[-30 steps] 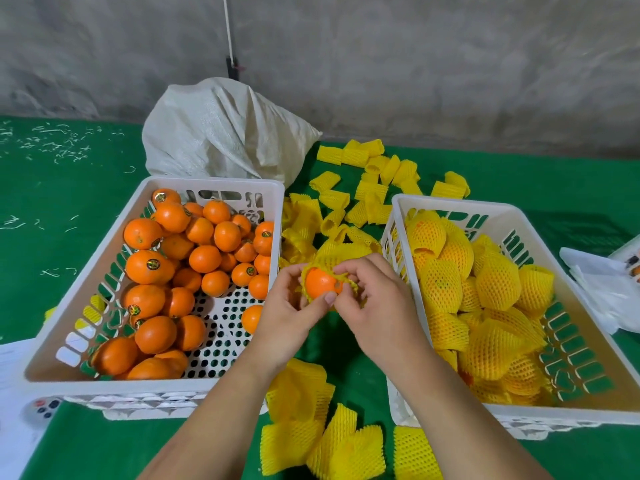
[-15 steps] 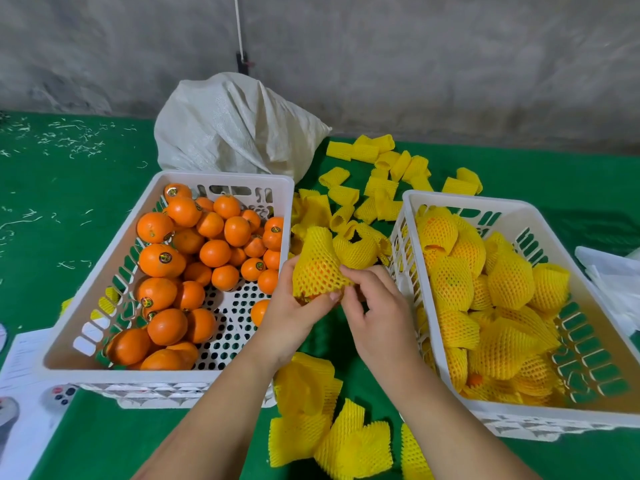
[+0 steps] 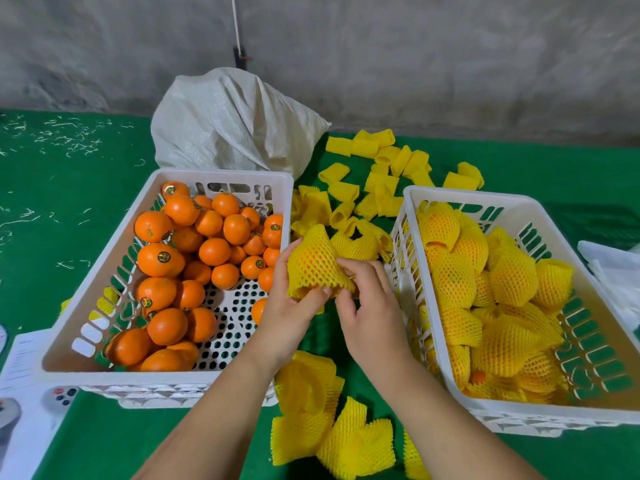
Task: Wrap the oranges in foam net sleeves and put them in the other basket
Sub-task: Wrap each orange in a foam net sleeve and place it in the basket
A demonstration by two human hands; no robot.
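Between the two baskets I hold an orange covered by a yellow foam net sleeve [image 3: 313, 263]. My left hand [image 3: 289, 315] grips it from the left and below, thumb on the sleeve's lower edge. My right hand [image 3: 372, 313] pinches the sleeve's right edge with its fingertips. The white basket on the left [image 3: 104, 268] holds several bare oranges [image 3: 161, 259]. The white basket on the right [image 3: 588, 306] is filled with several sleeved oranges [image 3: 453, 280].
Loose yellow sleeves lie on the green table behind the baskets [image 3: 381, 174] and near the front edge [image 3: 332, 431]. A white woven sack [image 3: 232, 123] sits behind the left basket. Papers lie at the front left [image 3: 24, 375], white plastic at the far right [image 3: 613, 261].
A second ago the orange still showed through the sleeve's open end. The sleeve has since been pulled over it, so the fruit is covered. Both hands stay between the baskets.
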